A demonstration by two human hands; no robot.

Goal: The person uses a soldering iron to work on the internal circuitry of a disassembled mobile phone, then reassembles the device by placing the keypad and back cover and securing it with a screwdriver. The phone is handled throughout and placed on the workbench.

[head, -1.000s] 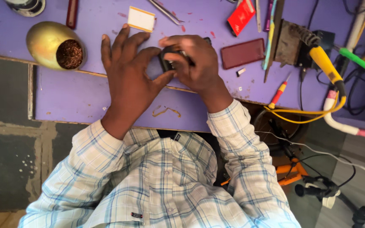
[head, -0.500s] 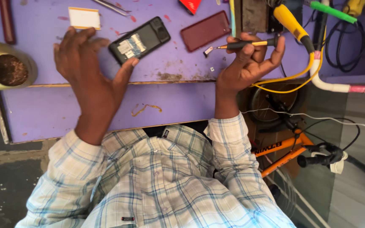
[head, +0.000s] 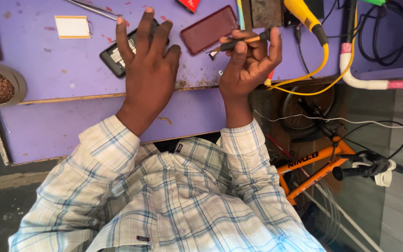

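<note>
We see the left hand [head: 148, 65] lying flat on the purple table [head: 61, 60], palm down, with the fingers spread wide and stretched out; it grips nothing, but the fingers cover a black phone [head: 117, 55] that lies with its back open, and only the left end of the phone shows beside the hand. The right hand [head: 250, 63] is raised at the table's front edge with the palm turned up; its fingers are curled in, and the thumb and the first fingers pinch a thin screwdriver [head: 241, 43] with a black and orange handle; the metal tip of this tool points to the left, toward a dark red phone cover [head: 209, 29] that lies just beside it on the table.

On the left part of the table we see a small white card with a yellow border [head: 72, 26], and above it metal tweezers [head: 92, 8]; at the far left edge stands a brass bowl [head: 1, 84] with dark brown material inside. At the top right there is a tool with a yellow handle [head: 304, 14], and its yellow cable [head: 320, 70] hangs in a loop over the table edge. Below the table, on the right, we see an orange bicycle [head: 318, 165]. The person wears a checked shirt [head: 173, 200] in pale blue and white.
</note>
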